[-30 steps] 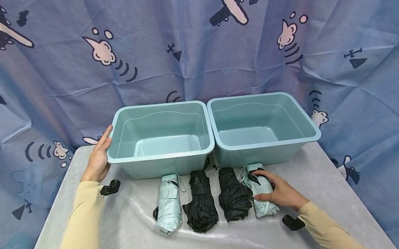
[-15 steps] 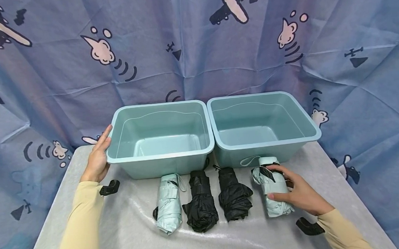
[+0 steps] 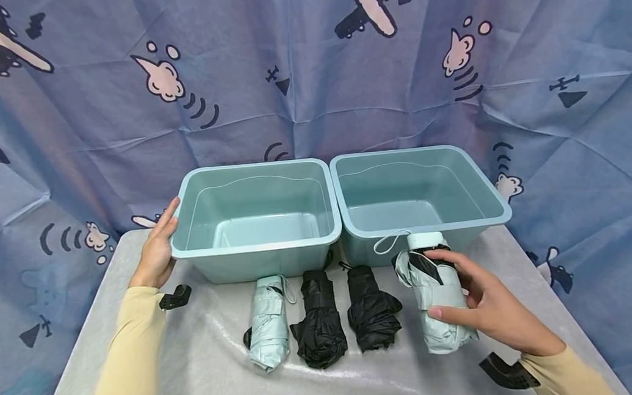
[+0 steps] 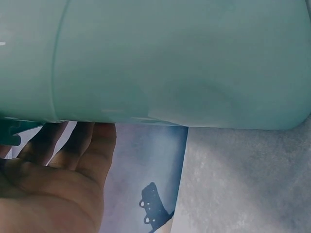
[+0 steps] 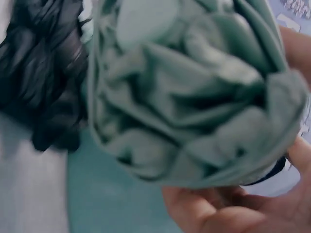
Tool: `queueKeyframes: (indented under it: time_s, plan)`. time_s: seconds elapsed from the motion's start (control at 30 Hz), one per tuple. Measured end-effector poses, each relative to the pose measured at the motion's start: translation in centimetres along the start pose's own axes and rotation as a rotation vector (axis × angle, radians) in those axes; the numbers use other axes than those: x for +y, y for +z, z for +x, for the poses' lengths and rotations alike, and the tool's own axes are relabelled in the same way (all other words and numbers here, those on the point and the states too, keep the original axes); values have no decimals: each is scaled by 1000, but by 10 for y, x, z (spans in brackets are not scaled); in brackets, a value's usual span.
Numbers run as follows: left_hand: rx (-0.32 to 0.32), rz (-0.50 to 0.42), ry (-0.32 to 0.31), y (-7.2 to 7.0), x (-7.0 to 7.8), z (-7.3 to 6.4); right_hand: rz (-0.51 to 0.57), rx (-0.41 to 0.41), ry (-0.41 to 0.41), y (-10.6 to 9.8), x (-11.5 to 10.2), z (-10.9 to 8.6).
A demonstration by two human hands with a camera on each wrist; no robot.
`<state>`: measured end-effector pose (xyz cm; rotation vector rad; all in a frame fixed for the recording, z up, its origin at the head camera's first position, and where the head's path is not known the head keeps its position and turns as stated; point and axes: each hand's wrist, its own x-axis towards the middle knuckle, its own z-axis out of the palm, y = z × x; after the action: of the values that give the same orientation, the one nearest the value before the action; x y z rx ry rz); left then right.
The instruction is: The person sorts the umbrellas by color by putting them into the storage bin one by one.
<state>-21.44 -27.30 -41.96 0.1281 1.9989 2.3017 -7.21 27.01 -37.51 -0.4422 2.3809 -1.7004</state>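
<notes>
My right hand grips a folded mint-green umbrella around its middle, raised in front of the right bin. The umbrella's handle end points toward the bins, with a pale wrist loop hanging to the left. Its bunched fabric end fills the right wrist view. At the outer left side of the left bin, my left hand rests with straight fingers against the wall. In the left wrist view, the fingers touch the bin's side.
On the table lie another mint umbrella, a black umbrella and a second black umbrella, side by side before the bins. Both mint bins stand side by side, nothing inside. A blue patterned curtain hangs behind.
My right hand has lifted the mint umbrella from beside the black one, moving it right and up toward the camera. The left hand stays against the left bin.
</notes>
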Motion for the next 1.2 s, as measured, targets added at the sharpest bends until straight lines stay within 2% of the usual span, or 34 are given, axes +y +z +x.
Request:
queueKeyframes:
  time_s: [0.2, 0.33, 0.47, 0.77, 1.0, 1.2]
  plan:
    - [9, -7, 11, -1, 0, 1, -62, -9, -84, 14, -27, 34]
    - [7, -18, 6, -1, -1, 2, 16, -59, -112, 28, -39, 66]
    - [0, -26, 4, 0, -2, 5, 176, -132, -91, 43, -53, 101]
    - [-2, -26, 9, -2, -1, 5, 266, -242, -75, 71, -82, 184]
    - [-6, -26, 7, -2, -3, 3, 205, -242, -23, 98, -94, 239]
    - [-3, -14, 0, -2, -3, 3, 163, -228, 59, 125, -94, 274]
